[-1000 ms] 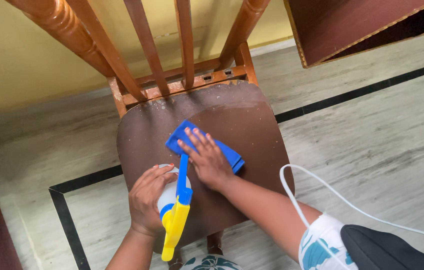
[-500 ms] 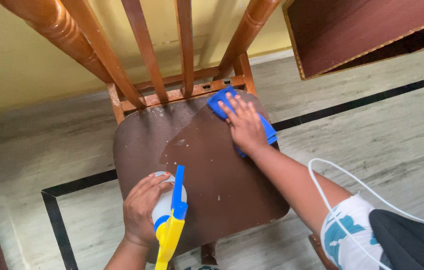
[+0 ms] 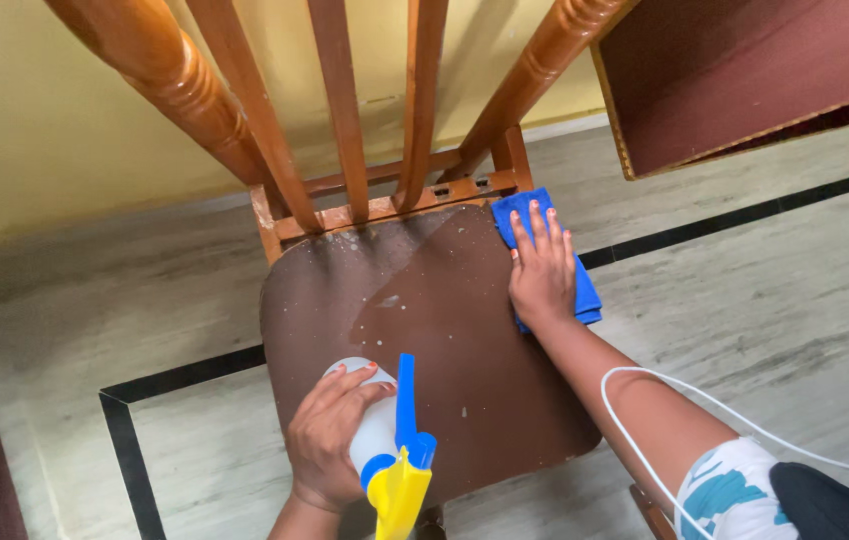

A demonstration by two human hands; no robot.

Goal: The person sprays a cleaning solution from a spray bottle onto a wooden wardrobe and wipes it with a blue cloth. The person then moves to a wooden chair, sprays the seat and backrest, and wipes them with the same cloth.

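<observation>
brown chair seat (image 3: 445,340), right hand (image 3: 542,270) pressing blue cloth (image 3: 585,295), left hand (image 3: 330,435) gripping spray bottle (image 3: 385,450)

The right hand (image 3: 542,268) lies flat, palm down, fingers stretched forward and slightly spread, its forearm running back toward the lower right with the elbow bent. The left hand (image 3: 330,438) sits low near the body, fingers curled around what it grips, thumb side up, wrist straight.
</observation>
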